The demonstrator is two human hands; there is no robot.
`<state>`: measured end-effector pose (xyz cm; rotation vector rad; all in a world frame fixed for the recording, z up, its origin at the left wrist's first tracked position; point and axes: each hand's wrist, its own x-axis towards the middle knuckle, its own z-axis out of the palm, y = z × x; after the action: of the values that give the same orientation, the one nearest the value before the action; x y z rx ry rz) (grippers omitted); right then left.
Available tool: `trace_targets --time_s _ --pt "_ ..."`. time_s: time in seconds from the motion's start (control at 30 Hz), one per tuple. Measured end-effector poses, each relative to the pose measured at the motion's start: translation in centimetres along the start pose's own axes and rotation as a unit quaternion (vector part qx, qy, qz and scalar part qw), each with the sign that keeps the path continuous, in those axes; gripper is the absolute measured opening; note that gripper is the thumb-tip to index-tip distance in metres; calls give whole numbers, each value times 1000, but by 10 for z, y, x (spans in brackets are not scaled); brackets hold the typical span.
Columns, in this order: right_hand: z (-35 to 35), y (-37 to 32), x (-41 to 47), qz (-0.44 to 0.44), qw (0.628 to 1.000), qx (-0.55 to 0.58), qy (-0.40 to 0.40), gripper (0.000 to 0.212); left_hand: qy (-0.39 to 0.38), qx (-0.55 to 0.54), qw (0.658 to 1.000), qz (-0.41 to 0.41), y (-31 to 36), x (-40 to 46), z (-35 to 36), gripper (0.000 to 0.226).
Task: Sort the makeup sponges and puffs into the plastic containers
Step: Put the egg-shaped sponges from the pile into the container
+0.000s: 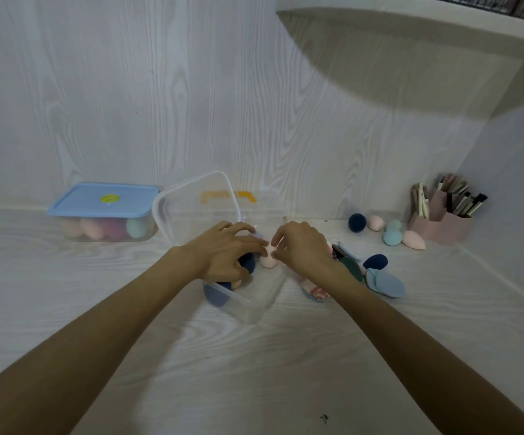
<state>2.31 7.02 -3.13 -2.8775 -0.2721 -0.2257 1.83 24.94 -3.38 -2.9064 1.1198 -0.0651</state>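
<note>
Over the open clear container [248, 304]: left hand [226, 255] and right hand [301, 246] both pinch a pink sponge [268, 260] with curled fingertips, just above its interior; dark blue sponges [216, 295] lie inside it.

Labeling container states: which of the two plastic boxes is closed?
The box with the blue lid, far left against the wall, is lidded with sponges inside. The clear box under the hands is open, its clear lid propped up behind it.
</note>
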Motion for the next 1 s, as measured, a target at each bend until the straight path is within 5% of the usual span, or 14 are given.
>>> trace_targets --time_s 0.13,0.23,0.3,0.37,0.47,0.6,0.87,1.0 --pt "-27 14 0 -27 993 114 -25 22 -3 -14 1000 -12 -1 -1 1 73" --pt "-63 60 22 44 980 186 54 23 -6 -13 1000 -14 -1 -1 2 71" --pt "-78 106 44 120 985 88 81 30 -5 -20 1000 -18 0 -1 1 68" --pt "-73 145 63 166 985 -50 -10 43 -6 -28 999 -26 0 -1 2 63" --pt "-47 176 79 125 957 -233 -119 58 1 -35 999 -25 -2 0 5 61" --pt "-23 193 84 65 938 -331 -74 50 -6 -32 999 -23 -5 0 9 66" --pt "-9 207 86 50 966 -247 52 27 -16 -29 999 -25 -2 -1 8 59" --pt "-41 161 80 115 987 60 92 34 -14 -28 999 -29 -2 0 6 58"
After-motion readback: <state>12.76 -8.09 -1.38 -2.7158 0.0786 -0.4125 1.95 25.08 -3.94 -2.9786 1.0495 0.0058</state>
